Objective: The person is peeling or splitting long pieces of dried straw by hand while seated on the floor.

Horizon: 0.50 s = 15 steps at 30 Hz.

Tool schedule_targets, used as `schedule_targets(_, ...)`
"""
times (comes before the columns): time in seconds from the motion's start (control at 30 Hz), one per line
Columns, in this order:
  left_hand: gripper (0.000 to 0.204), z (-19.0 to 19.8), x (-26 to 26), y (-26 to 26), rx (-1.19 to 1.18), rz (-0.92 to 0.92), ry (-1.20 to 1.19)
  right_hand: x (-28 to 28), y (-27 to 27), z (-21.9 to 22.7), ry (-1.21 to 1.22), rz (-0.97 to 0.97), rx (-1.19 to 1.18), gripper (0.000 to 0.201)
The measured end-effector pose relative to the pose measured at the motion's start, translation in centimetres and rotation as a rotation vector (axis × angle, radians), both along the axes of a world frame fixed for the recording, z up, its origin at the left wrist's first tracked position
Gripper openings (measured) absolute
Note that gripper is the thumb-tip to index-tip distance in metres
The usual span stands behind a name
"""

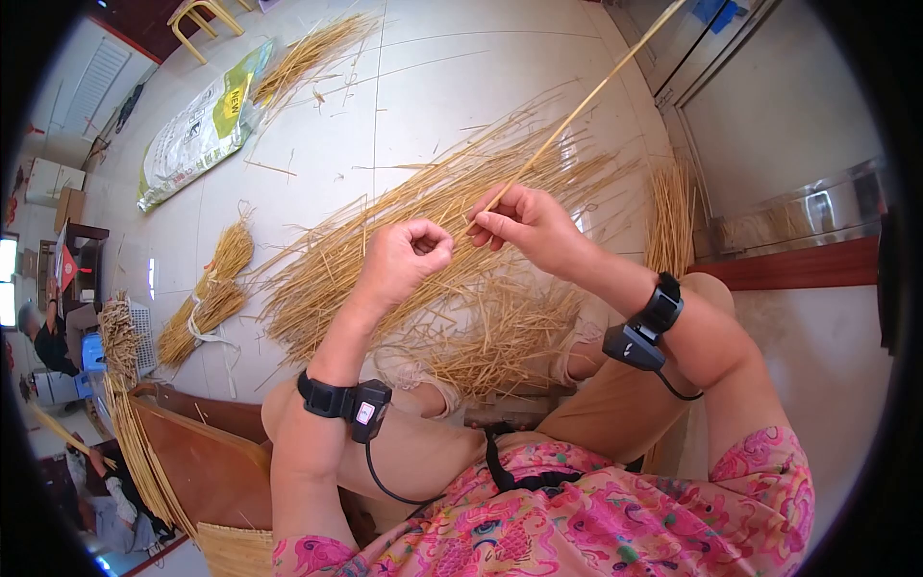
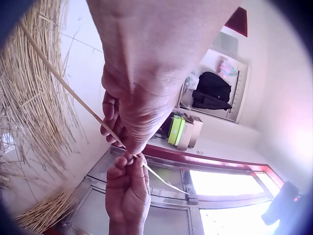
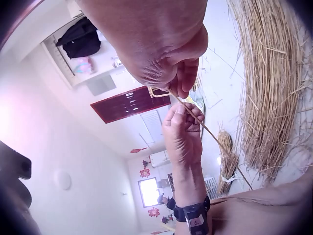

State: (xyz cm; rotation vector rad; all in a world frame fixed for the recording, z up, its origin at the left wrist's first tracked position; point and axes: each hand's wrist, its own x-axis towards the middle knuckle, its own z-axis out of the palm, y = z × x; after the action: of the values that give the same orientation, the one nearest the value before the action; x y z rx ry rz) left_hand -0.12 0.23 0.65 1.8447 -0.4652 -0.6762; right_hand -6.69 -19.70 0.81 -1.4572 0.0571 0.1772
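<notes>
A long, thin straw stalk [image 1: 586,101] runs through both hands; in the head view it slants up to the upper right. My right hand [image 1: 529,226] pinches it between thumb and fingertips. Close beside it, my left hand [image 1: 409,258] has thumb and fingers curled; the right wrist view shows this left hand [image 3: 186,132] pinching the same stalk, which passes on beyond it to the lower right. In the left wrist view the right hand [image 2: 126,191] grips near a pale, slender end of the stalk [image 2: 164,181].
Loose straw [image 1: 385,250] spreads over the tiled floor beyond my knees, with broken bits [image 1: 500,337] by my feet. A tied straw bundle [image 1: 207,293] and a printed sack [image 1: 202,130] lie left. More straw [image 1: 671,216] leans near the door [image 1: 779,125]. A wooden chair [image 1: 202,442] stands lower left.
</notes>
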Motion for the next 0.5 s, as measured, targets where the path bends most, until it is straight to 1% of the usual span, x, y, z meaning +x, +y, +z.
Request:
schedule_targets(0.13, 0.011, -0.10, 0.03, 0.03, 0.016, -0.007, -0.034, -0.07, 0.02, 0.12, 0.003, 0.014, -0.003, 0.013)
schedule_targets(0.33, 0.009, -0.62, 0.28, 0.23, 0.026, -0.016, -0.020, -0.15, 0.31, -0.02, -0.021, 0.020, 0.007, 0.012)
schedule_targets(0.5, 0.003, -0.65, 0.36, 0.08, -0.047, 0.035, 0.002, -0.06, 0.15, 0.38, -0.009, 0.014, 0.030, 0.012)
